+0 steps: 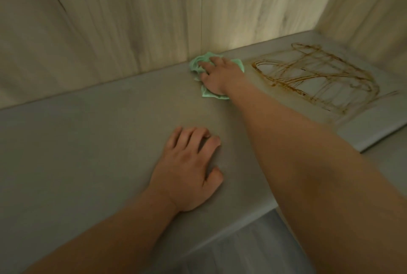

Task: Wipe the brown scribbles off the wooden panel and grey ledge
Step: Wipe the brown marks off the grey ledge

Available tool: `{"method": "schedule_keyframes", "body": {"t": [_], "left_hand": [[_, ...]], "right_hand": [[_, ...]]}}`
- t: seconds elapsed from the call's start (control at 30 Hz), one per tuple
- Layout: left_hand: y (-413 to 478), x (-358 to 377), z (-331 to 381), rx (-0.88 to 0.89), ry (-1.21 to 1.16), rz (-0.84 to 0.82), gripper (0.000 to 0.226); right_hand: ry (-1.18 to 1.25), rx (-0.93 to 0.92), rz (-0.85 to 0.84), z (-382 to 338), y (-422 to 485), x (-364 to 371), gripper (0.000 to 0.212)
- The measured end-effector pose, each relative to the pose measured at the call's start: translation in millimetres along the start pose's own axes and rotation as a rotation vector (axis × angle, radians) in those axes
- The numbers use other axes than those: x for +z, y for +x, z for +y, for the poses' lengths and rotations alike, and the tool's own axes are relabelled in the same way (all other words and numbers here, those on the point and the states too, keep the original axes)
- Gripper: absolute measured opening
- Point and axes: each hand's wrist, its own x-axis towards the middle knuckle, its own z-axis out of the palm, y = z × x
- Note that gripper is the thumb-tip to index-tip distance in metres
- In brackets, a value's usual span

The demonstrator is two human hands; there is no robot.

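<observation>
Grey and smooth, the ledge (pixel 88 141) runs from left to right, and the wooden panel (pixel 110 20) stands up along its back edge. The left hand (pixel 187 172) rests flat on the ledge, nearer to the person than the green cloth (pixel 196 65) and a little to its left, well apart from it. Its fingers (pixel 193 139) are nearly straight and spread a bit, and they hold nothing.

The green cloth lies bunched up on the ledge, right where the ledge meets the wooden panel. The right hand (pixel 220 75) sits on top of the cloth. Its fingers (pixel 206 68) are bent and dig into the folds, holding the cloth down.

To the right of the cloth, near it, the brown scribbles (pixel 319 75) loop and cross over the ledge.
</observation>
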Motion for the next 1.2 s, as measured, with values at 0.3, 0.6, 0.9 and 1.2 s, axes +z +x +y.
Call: {"method": "schedule_keyframes", "body": {"t": [0.3,0.6,0.9,1.2], "left_hand": [[0.7,-5.3,1.6,-0.018,0.016,0.000,0.054],[-1.2,-19.5,10.5,-0.011,0.056,-0.016,0.048],[35.1,-28.1,28.7,0.010,-0.072,-0.035,0.049],[110.7,-26.8,36.0,-0.071,-0.086,-0.545,0.095]], "right_hand": [[0.121,-0.236,0.086,-0.5,-118.6,13.7,0.048],[0.092,-0.095,0.183,39.2,-228.2,29.3,0.056],[0.045,0.650,0.176,119.4,-231.0,19.0,0.076],[0.014,0.802,0.143,119.7,-199.1,29.3,0.069]]}}
